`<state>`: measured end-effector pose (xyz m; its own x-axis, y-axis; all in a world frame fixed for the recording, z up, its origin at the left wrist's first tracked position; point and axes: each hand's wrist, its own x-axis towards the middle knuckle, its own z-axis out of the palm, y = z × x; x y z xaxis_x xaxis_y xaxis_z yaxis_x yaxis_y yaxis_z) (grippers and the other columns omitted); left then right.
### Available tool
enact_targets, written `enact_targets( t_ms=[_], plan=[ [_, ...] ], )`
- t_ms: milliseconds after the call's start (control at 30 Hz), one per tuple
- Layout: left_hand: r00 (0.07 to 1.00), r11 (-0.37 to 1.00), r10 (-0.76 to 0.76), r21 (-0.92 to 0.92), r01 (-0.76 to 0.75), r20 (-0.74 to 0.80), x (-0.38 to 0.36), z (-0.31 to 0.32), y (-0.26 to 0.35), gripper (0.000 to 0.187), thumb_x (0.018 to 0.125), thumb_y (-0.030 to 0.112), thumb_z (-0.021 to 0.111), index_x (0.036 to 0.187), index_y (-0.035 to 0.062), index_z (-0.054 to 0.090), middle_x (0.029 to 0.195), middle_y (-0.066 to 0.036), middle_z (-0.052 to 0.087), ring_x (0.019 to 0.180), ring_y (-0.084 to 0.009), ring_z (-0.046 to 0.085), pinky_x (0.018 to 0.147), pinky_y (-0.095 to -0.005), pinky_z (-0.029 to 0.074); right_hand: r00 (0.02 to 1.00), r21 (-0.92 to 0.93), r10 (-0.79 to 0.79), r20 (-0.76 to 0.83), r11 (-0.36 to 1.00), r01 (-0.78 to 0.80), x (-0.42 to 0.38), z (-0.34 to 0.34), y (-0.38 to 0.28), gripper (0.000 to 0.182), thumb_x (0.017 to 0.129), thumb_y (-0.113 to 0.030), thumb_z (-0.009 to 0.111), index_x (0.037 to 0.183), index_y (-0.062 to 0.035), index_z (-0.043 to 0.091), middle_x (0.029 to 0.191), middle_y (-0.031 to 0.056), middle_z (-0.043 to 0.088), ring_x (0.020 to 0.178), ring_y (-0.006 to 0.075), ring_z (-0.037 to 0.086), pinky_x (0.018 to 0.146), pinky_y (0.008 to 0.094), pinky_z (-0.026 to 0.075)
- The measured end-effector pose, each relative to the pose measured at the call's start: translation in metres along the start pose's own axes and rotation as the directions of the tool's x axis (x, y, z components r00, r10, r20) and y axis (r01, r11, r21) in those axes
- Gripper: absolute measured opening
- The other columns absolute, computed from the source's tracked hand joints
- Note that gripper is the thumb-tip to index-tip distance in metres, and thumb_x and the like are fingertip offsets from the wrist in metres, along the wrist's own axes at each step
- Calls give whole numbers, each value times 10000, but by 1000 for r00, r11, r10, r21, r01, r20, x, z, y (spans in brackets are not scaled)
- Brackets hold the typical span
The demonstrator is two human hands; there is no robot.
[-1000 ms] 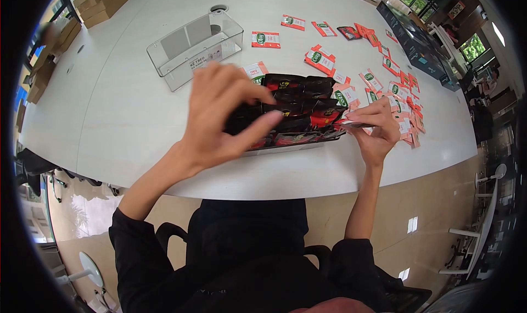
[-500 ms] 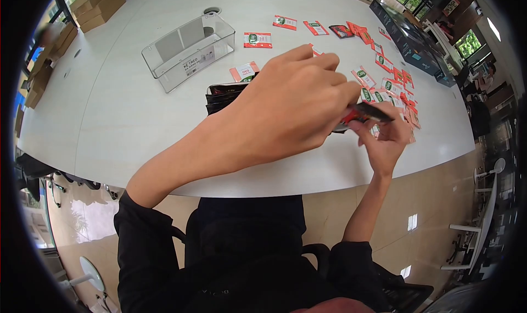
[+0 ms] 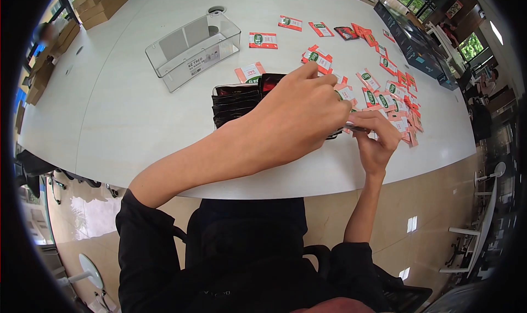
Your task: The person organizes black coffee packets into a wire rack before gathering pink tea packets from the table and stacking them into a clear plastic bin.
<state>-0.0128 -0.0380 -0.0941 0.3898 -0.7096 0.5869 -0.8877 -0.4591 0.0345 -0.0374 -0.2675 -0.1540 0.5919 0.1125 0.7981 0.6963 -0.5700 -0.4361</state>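
A thin sachet, seen nearly edge-on, is between my two hands. My right hand pinches it between thumb and fingers. My left hand is closed at its left end, with the fingertips hidden behind the knuckles. Below and behind my left hand and forearm stands a row of dark, shiny sachets, packed upright in a holder that is mostly covered. Past my hands, many red and white sachets with green oval logos lie scattered and overlapping on the table.
A clear plastic bin with a printed label stands at the back left of the white table. Single sachets lie to its right. A long dark box runs along the far right edge. Cardboard boxes are stacked back left.
The sachet has turned from showing its dark and red face to nearly edge-on. My right hand has shifted slightly left, and its fingers have closed more. The view has shifted slightly.
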Motion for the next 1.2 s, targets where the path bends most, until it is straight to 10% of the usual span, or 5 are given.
enact_targets(
  t_ms=[767, 1200],
  plan=[
    [982, 998, -61, -16, 65, 177, -3, -1, -1, 33, 761, 22, 721, 783, 24, 697, 719, -87, 659, 847, -227, 600, 813, -356, 429, 985, -30, -23, 168, 999, 29, 2, 3, -6, 276, 628, 165, 718, 827, -20, 762, 763, 59, 692, 678, 163, 660, 536, 282, 467],
    [997, 996, -62, -63, 65, 35, -7, -7, 0, 114, 802, 79, 753, 859, 18, 676, 788, -122, 639, 845, -310, 621, 760, -429, 480, 830, -332, 351, 434, 919, -215, 25, -5, -46, 235, 767, -30, 801, 994, -60, 751, 841, 100, 744, 596, 219, 665, 552, 328, 487]
  ],
)
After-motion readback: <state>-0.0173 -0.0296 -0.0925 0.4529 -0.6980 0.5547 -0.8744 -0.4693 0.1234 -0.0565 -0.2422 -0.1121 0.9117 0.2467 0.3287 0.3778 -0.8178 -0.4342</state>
